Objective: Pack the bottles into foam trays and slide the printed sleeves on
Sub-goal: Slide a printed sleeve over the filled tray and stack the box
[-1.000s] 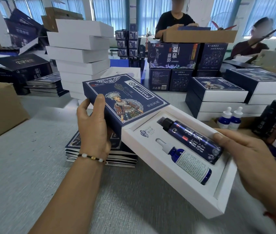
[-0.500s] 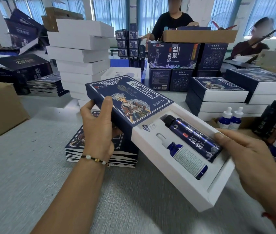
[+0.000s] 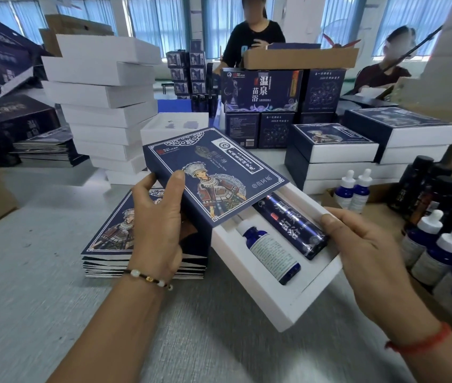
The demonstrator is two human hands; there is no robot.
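Left hand [image 3: 158, 222] has a clenched grip on the navy printed cardboard sleeve [image 3: 213, 172], bracing it. Right hand [image 3: 368, 250] grasps the white foam tray [image 3: 274, 288] with both blue bottles, feeding it toward 11 o'clock, roughly half-covered.

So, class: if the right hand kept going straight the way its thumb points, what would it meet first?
Probably the dark bottle in the tray: the right hand has its thumb tip just beside it. Beyond lies the sleeve.
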